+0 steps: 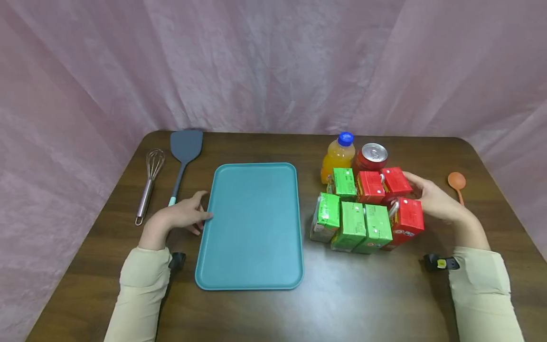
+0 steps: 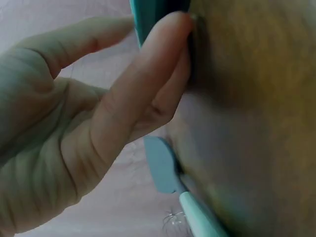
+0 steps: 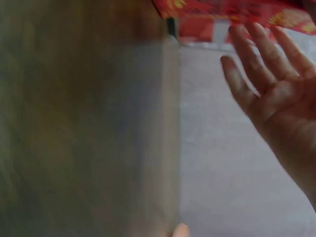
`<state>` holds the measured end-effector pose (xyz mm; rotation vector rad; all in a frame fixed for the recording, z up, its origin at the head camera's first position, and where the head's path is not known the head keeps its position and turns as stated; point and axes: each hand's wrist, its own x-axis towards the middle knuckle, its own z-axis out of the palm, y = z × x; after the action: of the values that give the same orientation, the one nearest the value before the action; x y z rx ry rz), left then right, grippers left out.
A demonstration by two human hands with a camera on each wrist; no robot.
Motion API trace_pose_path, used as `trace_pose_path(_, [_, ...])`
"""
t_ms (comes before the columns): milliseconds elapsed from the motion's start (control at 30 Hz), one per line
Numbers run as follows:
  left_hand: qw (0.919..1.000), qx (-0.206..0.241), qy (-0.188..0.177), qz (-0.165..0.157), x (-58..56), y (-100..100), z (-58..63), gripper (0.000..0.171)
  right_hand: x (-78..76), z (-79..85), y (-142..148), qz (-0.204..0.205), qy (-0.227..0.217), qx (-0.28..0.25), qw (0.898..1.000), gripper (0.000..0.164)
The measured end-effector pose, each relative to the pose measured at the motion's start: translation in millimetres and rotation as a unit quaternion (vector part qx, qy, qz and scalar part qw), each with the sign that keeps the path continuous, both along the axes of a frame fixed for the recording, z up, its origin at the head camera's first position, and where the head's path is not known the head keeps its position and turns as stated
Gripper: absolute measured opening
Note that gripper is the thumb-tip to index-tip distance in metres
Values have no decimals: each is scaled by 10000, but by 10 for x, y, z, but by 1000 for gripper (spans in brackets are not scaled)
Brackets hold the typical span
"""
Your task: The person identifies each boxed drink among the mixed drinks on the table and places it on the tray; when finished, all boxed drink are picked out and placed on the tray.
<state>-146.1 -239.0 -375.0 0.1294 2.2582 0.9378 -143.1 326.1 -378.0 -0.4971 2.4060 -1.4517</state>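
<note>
A teal tray (image 1: 252,228) lies left of the middle of the table. My left hand (image 1: 184,213) pinches its left rim, the thumb on one side and fingers on the other; the tray's edge (image 2: 143,19) shows between them in the left wrist view. On the right stands a group of drink cartons: green ones (image 1: 352,223) to the left, red ones (image 1: 408,216) to the right. With fairly straight fingers, my right hand (image 1: 436,202) touches the right side of the red cartons. A red carton (image 3: 222,10) is above its fingertips in the right wrist view.
Behind the cartons are an orange juice bottle (image 1: 336,159) with a blue cap and a red can (image 1: 371,159). A whisk (image 1: 150,183) and a grey spatula (image 1: 186,147) lie left of the tray. An orange spoon (image 1: 457,181) lies at the far right.
</note>
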Motion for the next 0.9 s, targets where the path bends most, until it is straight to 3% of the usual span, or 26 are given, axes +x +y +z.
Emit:
trace_pose_path(100, [9999, -11, 114, -89, 51, 30, -21, 71, -2, -75, -41, 7, -212, -403, 9990, 72])
trace_pose_path(233, [9991, -88, 345, -243, 82, 97, -18, 66, 23, -98, -62, -227, -65, -743, 9970, 65])
trace_pose_path(467, [9972, -415, 541, -294, 69, 159, 10, 65, 69, -29, -8, -547, 501, -466, 9962, 59])
trace_pose_path(633, [9960, -554, 587, -372, 29, 195, 3, 67, 127, 119, 17, -983, 619, -718, 9906, 61])
trace_pose_path(900, [9956, -642, 575, -380, 3, 113, -19, 64, 177, 534, -94, -2193, 1273, 62, 9673, 61])
